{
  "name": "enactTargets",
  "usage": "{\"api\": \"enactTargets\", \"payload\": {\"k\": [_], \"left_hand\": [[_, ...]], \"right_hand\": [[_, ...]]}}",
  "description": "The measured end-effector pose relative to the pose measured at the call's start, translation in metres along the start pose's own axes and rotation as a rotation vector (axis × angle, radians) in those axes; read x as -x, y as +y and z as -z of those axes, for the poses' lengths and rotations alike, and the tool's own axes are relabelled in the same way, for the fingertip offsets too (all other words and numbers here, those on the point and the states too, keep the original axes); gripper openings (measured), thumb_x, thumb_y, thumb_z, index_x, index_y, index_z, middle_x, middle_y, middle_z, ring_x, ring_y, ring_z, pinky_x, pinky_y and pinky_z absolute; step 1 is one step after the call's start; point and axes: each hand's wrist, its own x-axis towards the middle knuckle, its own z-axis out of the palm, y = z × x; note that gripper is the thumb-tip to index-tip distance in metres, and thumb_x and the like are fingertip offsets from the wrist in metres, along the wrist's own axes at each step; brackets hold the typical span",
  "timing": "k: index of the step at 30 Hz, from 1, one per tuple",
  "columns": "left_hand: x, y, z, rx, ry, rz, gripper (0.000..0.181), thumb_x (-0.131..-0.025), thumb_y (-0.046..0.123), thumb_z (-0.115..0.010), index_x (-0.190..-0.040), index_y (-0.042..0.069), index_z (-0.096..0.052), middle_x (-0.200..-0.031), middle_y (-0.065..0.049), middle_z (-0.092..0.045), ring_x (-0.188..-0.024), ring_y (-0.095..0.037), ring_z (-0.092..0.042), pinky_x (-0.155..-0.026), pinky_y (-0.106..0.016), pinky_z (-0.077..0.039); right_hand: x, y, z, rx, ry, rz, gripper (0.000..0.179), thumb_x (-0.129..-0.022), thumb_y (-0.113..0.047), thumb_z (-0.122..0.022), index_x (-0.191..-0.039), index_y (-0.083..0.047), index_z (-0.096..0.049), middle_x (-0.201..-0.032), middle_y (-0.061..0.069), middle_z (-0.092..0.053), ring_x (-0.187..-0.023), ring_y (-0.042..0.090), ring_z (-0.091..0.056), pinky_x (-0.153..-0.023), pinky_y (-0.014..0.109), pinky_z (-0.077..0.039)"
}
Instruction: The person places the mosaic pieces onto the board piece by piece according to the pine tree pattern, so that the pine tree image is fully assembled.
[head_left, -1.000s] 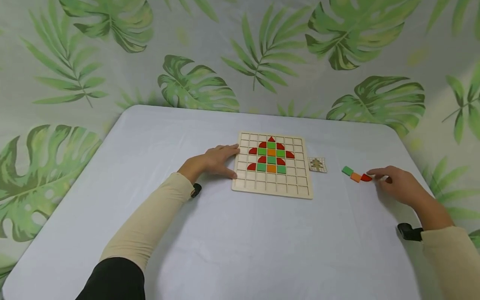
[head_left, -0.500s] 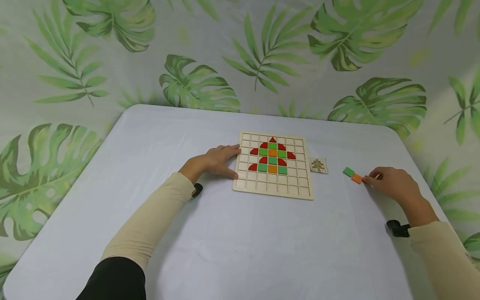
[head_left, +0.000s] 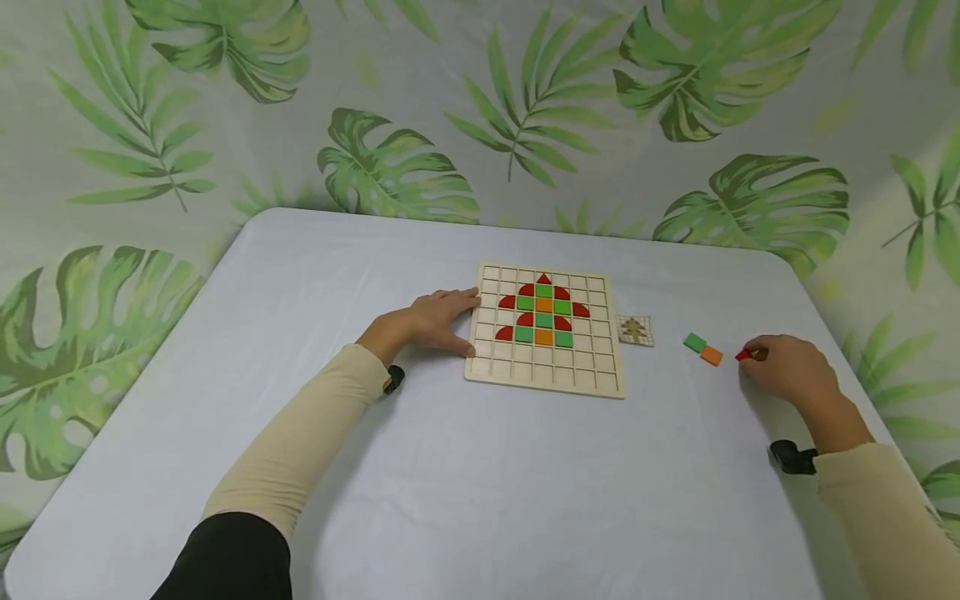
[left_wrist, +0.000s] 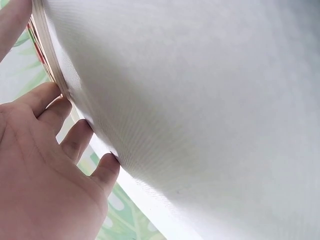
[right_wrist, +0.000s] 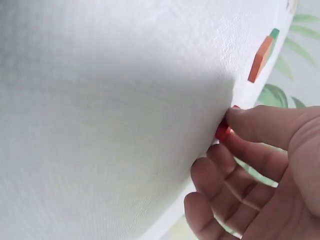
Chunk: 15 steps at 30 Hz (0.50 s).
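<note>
A wooden grid board (head_left: 543, 375) lies mid-table, with red, green and orange pieces set in its squares in a tree-like pattern. My left hand (head_left: 435, 322) rests against the board's left edge, its fingers spread; in the left wrist view the fingertips touch the tabletop and the board's side. At the right, my right hand (head_left: 793, 371) pinches a red quarter-round piece (right_wrist: 223, 131) between thumb and forefinger, close over the cloth. Just left of that hand lie an orange square piece (head_left: 712, 356) and a green square piece (head_left: 694, 342), corner to corner.
A small pattern card (head_left: 636, 330) printed with a gridded tree lies beside the board's right edge. White cloth (head_left: 480, 483) covers the table. Behind it hangs a leaf-print backdrop (head_left: 405, 83). Each wrist wears a black camera.
The right hand has gone from touching the red piece with its forefinger to pinching it, and has drawn it slightly right, away from the orange piece. The left hand stays on the board's edge.
</note>
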Motion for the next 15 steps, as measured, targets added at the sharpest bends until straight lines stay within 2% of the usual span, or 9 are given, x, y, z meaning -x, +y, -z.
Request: {"api": "enactTargets", "payload": {"k": [4, 10, 15], "left_hand": [[0.0003, -0.0001, 0.0002, 0.003, 0.003, 0.001, 0.093, -0.086, 0.051, -0.071, -0.16, 0.021, -0.022, -0.17, 0.005, -0.007, -0.157, -0.029, -0.011, -0.125, -0.053, -0.016], [0.0012, -0.0006, 0.0, 0.008, 0.008, -0.003, 0.092, -0.087, 0.05, -0.071, -0.159, 0.021, -0.023, -0.17, 0.005, -0.008, -0.157, -0.029, -0.012, -0.125, -0.053, -0.016], [0.0014, 0.0002, -0.0001, 0.009, 0.008, -0.002, 0.092, -0.086, 0.05, -0.071, -0.159, 0.021, -0.024, -0.17, 0.005, -0.008, -0.157, -0.029, -0.012, -0.125, -0.053, -0.016]], "right_hand": [[-0.0009, 0.0002, -0.0005, -0.007, 0.018, 0.032, 0.04, -0.09, -0.021, -0.062, -0.115, 0.01, -0.064, -0.107, 0.032, -0.066, -0.093, 0.046, -0.06, -0.068, 0.048, -0.049], [-0.0001, 0.0004, -0.0005, -0.04, 0.029, 0.065, 0.037, -0.089, -0.017, -0.063, -0.113, 0.011, -0.064, -0.1, 0.029, -0.067, -0.092, 0.045, -0.06, -0.072, 0.051, -0.048], [0.0008, 0.0016, -0.0004, -0.053, 0.015, 0.072, 0.038, -0.09, -0.017, -0.062, -0.115, 0.011, -0.063, -0.102, 0.03, -0.067, -0.095, 0.046, -0.06, -0.075, 0.055, -0.048]]}}
